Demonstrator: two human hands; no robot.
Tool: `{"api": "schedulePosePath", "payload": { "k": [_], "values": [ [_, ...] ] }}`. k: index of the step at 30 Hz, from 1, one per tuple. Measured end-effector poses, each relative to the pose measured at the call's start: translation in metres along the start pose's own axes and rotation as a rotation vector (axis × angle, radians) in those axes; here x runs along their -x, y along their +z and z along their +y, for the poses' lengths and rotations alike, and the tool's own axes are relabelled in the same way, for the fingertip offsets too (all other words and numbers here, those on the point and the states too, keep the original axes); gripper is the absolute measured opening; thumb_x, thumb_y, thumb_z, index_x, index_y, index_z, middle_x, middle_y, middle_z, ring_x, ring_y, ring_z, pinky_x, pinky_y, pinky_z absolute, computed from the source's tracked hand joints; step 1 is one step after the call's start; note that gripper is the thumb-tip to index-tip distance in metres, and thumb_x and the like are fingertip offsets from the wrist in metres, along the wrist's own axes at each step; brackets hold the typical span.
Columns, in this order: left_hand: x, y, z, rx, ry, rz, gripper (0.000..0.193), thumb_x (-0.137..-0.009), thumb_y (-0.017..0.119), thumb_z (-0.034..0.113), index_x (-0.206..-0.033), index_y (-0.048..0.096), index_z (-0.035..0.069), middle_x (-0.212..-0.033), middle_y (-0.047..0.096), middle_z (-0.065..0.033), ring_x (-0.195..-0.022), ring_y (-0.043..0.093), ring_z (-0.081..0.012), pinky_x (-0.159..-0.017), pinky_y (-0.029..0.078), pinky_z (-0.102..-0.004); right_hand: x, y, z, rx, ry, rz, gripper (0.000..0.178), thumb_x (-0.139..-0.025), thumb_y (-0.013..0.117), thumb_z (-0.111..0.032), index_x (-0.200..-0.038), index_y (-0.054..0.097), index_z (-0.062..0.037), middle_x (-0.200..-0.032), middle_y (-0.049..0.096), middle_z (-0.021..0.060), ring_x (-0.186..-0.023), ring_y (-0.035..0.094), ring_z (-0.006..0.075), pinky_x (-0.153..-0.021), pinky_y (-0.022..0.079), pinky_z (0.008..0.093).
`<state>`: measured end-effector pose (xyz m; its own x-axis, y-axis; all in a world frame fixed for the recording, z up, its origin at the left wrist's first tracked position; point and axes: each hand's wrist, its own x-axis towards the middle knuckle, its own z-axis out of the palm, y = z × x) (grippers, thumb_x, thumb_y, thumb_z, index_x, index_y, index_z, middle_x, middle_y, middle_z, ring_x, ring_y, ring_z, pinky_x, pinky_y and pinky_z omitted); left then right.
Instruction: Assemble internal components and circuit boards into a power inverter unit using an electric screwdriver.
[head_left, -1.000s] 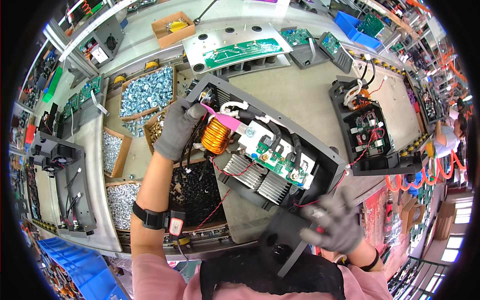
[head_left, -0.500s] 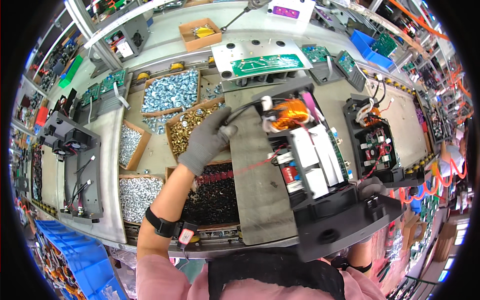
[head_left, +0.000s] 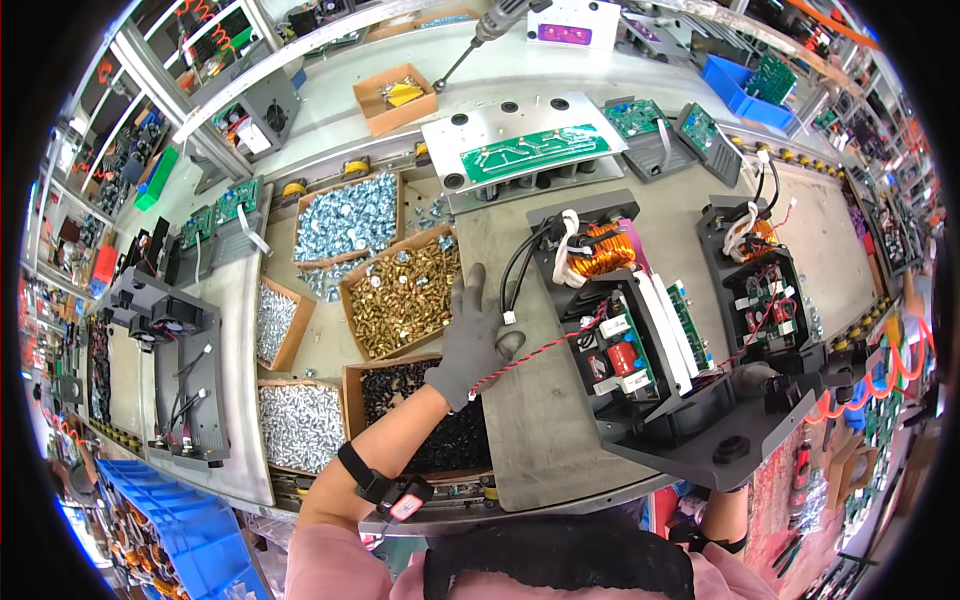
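A black metal housing [head_left: 690, 425] lies on the worktop in front of me. It carries a copper-wound coil [head_left: 605, 255], white heat-sink plates [head_left: 665, 330] and a circuit board with red and white parts [head_left: 622, 352]. Black cables with a white plug [head_left: 510, 318] hang off its left side. My left hand [head_left: 472, 340], in a grey glove, is open beside that plug, fingers stretched out and holding nothing. A twisted red wire [head_left: 540, 350] runs from the housing to the glove's wrist. My right hand [head_left: 752, 378], gloved too, grips the housing's right side; the housing partly hides its fingers.
Boxes of brass screws [head_left: 400, 300], blue-silver screws [head_left: 348, 218], silver screws [head_left: 300, 425] and black screws [head_left: 400, 400] stand left of the housing. A second housing [head_left: 715, 270] lies to the right, a fan housing [head_left: 185, 370] far left. Behind is a plate with a green board [head_left: 540, 150]; above hangs a screwdriver [head_left: 490, 30].
My left hand has let go of the black cables and come down and to the right. The housing has turned and settled, and its cables now hang down at its left side.
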<state>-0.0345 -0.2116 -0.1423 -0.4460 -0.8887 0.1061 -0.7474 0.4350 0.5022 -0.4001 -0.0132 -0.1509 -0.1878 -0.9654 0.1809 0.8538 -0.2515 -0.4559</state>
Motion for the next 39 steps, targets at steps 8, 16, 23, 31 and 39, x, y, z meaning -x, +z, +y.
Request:
{"api": "schedulePosePath", "payload": {
  "k": [8, 16, 23, 31, 39],
  "values": [
    [-0.022, 0.03, 0.029, -0.099, 0.041, -0.008, 0.058, -0.082, 0.063, 0.038, -0.126, 0.053, 0.001, -0.148, 0.018, -0.0297, -0.134, 0.017, -0.0558, -0.11, 0.025, -0.0538, 0.051, 0.012, -0.016, 1.644, -0.263, 0.15, 0.033, -0.088, 0.065, -0.021, -0.116, 0.059, -0.0052, -0.105, 0.06, 0.0106, -0.094, 0.057, 0.0238, -0.088, 0.045, 0.0381],
    [-0.121, -0.082, 0.093, -0.184, -0.104, -0.689, 0.032, -0.089, 0.051, 0.028, -0.116, 0.062, 0.015, -0.117, 0.061, -0.014, -0.108, 0.06, -0.0302, -0.092, 0.047, -0.0434, 0.057, 0.022, 0.004, 2.294, -0.089, 0.008, 0.026, -0.077, 0.078, -0.023, -0.095, 0.069, -0.0061, -0.081, 0.064, 0.0115, -0.074, 0.06, 0.0302, -0.073, 0.047, 0.0429],
    [-0.3, -0.074, 0.237, -0.475, 0.646, -0.31, 0.037, -0.087, 0.049, 0.029, -0.117, 0.065, 0.014, -0.119, 0.064, -0.0103, -0.107, 0.061, -0.0282, -0.093, 0.047, -0.0369, 0.068, -0.031, -0.008, 2.124, -0.122, -0.012, 0.026, -0.077, 0.078, -0.023, -0.094, 0.069, -0.0062, -0.081, 0.065, 0.0105, -0.074, 0.061, 0.0293, -0.072, 0.049, 0.0413],
    [-0.407, 0.083, 0.301, -0.75, 0.675, -0.549, 0.041, -0.081, 0.047, 0.016, -0.119, 0.063, 0.013, -0.122, 0.062, -0.0145, -0.112, 0.059, -0.031, -0.095, 0.047, -0.0403, 0.067, -0.039, 0.008, 2.104, -0.121, 0.009, 0.025, -0.077, 0.077, -0.023, -0.094, 0.069, -0.0062, -0.081, 0.065, 0.0104, -0.074, 0.062, 0.0292, -0.071, 0.049, 0.0411],
    [-0.416, 0.127, 0.297, -0.563, 0.432, -0.577, 0.056, -0.079, 0.055, 0.018, -0.133, 0.051, 0.008, -0.137, 0.051, -0.0153, -0.121, 0.053, -0.0311, -0.1, 0.044, -0.0409, 0.066, -0.045, 0.014, 2.073, -0.108, 0.035, 0.024, -0.077, 0.077, -0.022, -0.094, 0.069, -0.0061, -0.082, 0.065, 0.0103, -0.074, 0.062, 0.0292, -0.071, 0.049, 0.0409]
  ]
}}
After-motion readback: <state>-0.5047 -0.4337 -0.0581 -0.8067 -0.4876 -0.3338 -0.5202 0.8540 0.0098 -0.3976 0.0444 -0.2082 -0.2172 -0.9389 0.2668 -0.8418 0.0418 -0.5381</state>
